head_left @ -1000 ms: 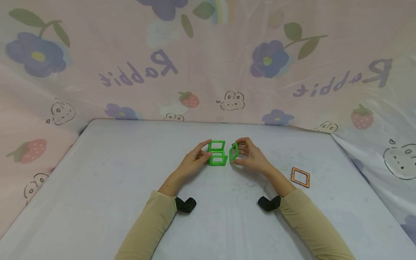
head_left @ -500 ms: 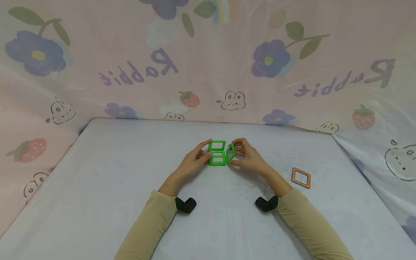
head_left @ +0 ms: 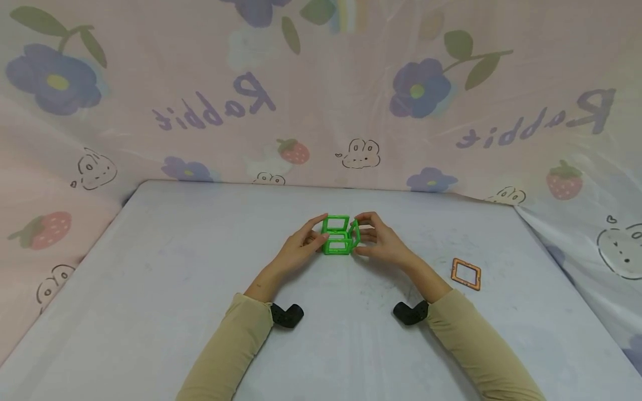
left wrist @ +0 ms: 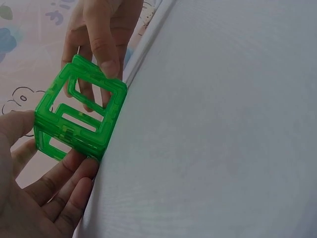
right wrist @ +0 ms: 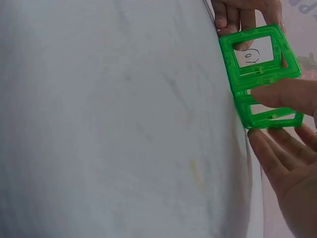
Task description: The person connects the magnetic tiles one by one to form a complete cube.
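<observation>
Green see-through square magnetic tiles form an open-topped box [head_left: 338, 241] on the table. My left hand [head_left: 297, 246] holds its left side, thumb at the near corner and index finger at the far one. At the right side, my right hand [head_left: 385, 243] pinches another green square tile [head_left: 358, 234] between thumb and fingers, and this tile now stands against the box. In the left wrist view the box's near tile [left wrist: 113, 111] shows whole, with the left fingers below it. The right thumb covers part of the green frame [right wrist: 231, 64] in the right wrist view.
An orange square tile [head_left: 466, 284] lies flat on the white tabletop [head_left: 200, 250], right of the right forearm. Black wrist-worn devices [head_left: 287, 316] sit at both cuffs. A printed cloth [head_left: 321, 111] hangs behind the table and along its sides.
My right hand has moved left with its green tile, closing the gap to the box. The tile now meets the box's right side. My left hand has stayed nearly still.
</observation>
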`<state>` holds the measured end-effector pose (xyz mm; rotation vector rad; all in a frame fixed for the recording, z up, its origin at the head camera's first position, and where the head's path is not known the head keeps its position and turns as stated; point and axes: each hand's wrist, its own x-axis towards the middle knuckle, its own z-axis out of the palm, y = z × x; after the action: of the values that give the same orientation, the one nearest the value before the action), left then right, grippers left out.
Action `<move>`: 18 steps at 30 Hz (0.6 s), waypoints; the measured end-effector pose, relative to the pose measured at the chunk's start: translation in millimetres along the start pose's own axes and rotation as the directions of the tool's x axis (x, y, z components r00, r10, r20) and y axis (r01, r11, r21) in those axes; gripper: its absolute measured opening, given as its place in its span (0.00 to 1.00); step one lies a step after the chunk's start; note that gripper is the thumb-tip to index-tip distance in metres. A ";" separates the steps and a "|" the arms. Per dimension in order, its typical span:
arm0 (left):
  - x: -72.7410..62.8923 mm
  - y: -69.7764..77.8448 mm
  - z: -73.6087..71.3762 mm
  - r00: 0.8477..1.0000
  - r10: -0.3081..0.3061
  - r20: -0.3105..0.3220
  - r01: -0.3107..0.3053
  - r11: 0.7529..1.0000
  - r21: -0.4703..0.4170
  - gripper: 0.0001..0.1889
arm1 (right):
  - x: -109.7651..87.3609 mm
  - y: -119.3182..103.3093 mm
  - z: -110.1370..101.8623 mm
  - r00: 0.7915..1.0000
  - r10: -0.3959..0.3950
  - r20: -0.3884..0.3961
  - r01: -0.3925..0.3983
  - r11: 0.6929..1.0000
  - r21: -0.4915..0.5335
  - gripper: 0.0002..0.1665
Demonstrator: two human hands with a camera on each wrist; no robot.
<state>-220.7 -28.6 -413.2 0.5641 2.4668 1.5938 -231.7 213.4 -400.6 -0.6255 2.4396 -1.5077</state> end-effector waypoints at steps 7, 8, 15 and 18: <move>0.2 1.6 0.5 1.000 -0.004 -0.003 0.004 1.000 -0.012 0.28 | 0.1 -1.5 0.6 1.000 -0.018 0.001 0.018 0.999 -0.050 0.43; 0.1 1.9 0.6 1.000 -0.004 -0.004 0.004 1.000 -0.011 0.28 | 0.1 -1.4 0.7 1.000 -0.021 0.000 0.021 0.998 -0.056 0.43; -0.5 1.1 0.2 1.000 -0.004 -0.008 0.004 1.000 -0.008 0.27 | 1.4 1.5 1.1 1.000 -0.021 0.003 0.021 0.997 -0.073 0.42; -0.9 1.5 0.1 1.000 -0.012 -0.012 0.012 1.000 -0.007 0.27 | 1.3 2.3 0.6 1.000 -0.014 0.009 0.015 0.997 -0.080 0.42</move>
<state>-219.5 -28.4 -412.0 0.5401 2.4677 1.6047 -233.2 213.2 -402.9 -0.6647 2.5050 -1.4161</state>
